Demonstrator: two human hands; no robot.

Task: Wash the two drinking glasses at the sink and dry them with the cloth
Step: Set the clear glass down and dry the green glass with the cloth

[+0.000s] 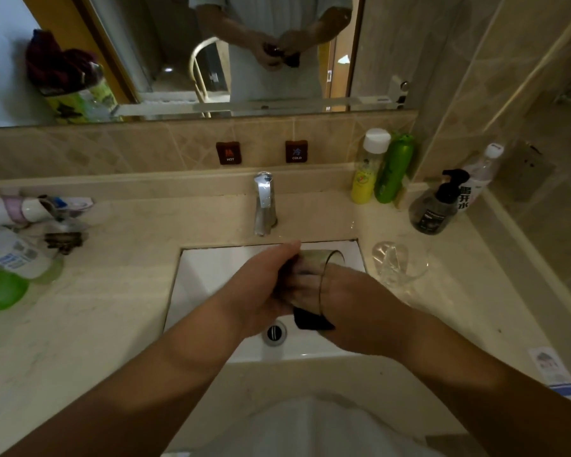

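While the left hand (261, 288) holds one drinking glass (314, 275) on its side above the sink (211, 268), its fingers curled round the base end, the right hand (353, 305) works at the open mouth with a dark cloth (310, 319). A corner of that cloth hangs below the rim, and the right fingers appear pushed into the glass with the cloth bunched about them, though the glass wall blurs exactly how they lie. The tap (265, 202) shows no running water. I judge this to be the drying step for this glass, with the inside being wiped.

The second glass (398, 265) stands on the surface just right of the sink, well apart from both hands; whether it is already washed or dried cannot be told from here.

Next, the wiping probably calls for turning the glass in the left hand so the cloth sweeps the whole inner wall, then passing over the outside. A wet glass held sideways over a hard basin could slip, so a firm hold matters.
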